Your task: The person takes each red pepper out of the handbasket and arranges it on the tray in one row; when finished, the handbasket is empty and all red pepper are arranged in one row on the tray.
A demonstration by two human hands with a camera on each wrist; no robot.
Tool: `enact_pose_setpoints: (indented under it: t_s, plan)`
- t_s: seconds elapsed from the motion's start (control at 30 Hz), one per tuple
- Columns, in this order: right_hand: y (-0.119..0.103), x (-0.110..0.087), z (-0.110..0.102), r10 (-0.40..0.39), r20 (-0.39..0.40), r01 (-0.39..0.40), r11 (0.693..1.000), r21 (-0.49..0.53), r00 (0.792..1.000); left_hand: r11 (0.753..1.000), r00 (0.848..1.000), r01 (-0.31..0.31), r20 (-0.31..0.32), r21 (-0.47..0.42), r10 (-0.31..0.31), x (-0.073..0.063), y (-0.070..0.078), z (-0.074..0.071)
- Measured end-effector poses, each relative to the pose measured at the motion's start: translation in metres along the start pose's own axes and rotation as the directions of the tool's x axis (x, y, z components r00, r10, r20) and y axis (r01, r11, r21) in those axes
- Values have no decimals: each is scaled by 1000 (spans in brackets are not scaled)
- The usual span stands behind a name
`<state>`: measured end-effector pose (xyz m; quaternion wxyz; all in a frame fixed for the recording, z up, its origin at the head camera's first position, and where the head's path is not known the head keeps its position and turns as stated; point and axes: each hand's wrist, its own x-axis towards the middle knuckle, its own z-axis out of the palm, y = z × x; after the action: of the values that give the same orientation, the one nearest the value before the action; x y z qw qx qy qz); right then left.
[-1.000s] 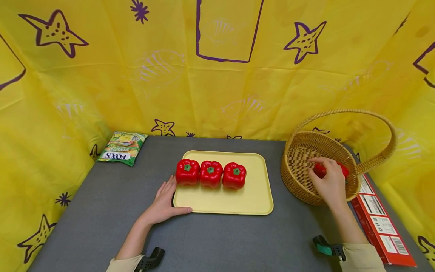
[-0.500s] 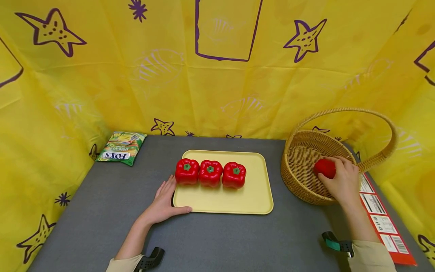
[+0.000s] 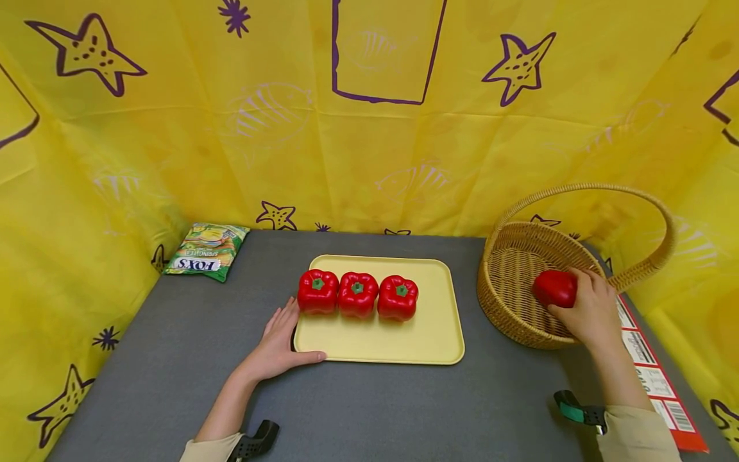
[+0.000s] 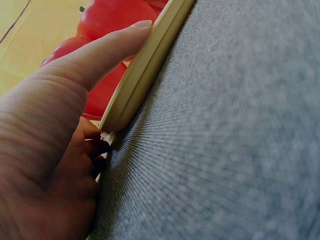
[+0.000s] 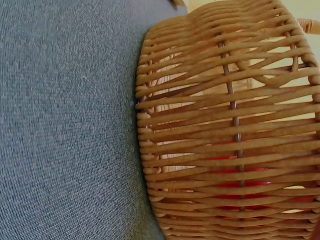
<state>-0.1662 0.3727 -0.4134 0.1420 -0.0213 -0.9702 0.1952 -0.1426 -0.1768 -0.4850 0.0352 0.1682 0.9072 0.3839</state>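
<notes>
In the head view, my right hand (image 3: pixel 590 311) reaches over the near right rim of the wicker basket (image 3: pixel 502 314) and holds a red bell pepper (image 3: pixel 554 288) inside it. Wickerwork hides most of that pepper in the right wrist view. My left hand (image 3: pixel 280 343) rests against the left corner of a yellow tray (image 3: pixel 427 340). Its thumb (image 4: pixel 95 57) lies straight along the tray's front rim, and its fingers stretch along the left side. Three red peppers stand in a row on the tray, the left pepper (image 3: pixel 318 292), the middle pepper (image 3: pixel 358 295) and the right pepper (image 3: pixel 398 298), stems up.
A green Fox's packet (image 3: pixel 208 250) lies at the back left of the grey table (image 3: pixel 404 410). Beside the basket, partly under my right forearm, is a red and white box (image 3: pixel 664 385). The tall basket handle (image 3: pixel 583 187) arches up, and a yellow patterned cloth (image 3: pixel 369 160) surrounds the table.
My right hand has shifted right within the basket, and the pepper it holds has turned and shows more of its side. My left hand, the tray and its peppers stay put.
</notes>
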Motion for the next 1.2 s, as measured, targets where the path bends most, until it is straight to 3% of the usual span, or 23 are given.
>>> enact_pose_setpoints:
  t_s: [0.57, 0.87, 1.2]
  plan:
    - [5, -1, -1, 57, 89, -54, 998, -28, 994, 1000, 1000, -3, -1, 0, 3, 0, -1, 0]
    - [5, -1, 1, 44, 72, -42, 999, -29, 996, 1000, 1000, 1, -2, -4, -1, 0, -1, 1]
    - [2, 0, 2, 18, 33, -20, 999, 38, 999, 1000, 1000, 7, 4, -10, -7, -1, 0, 0]
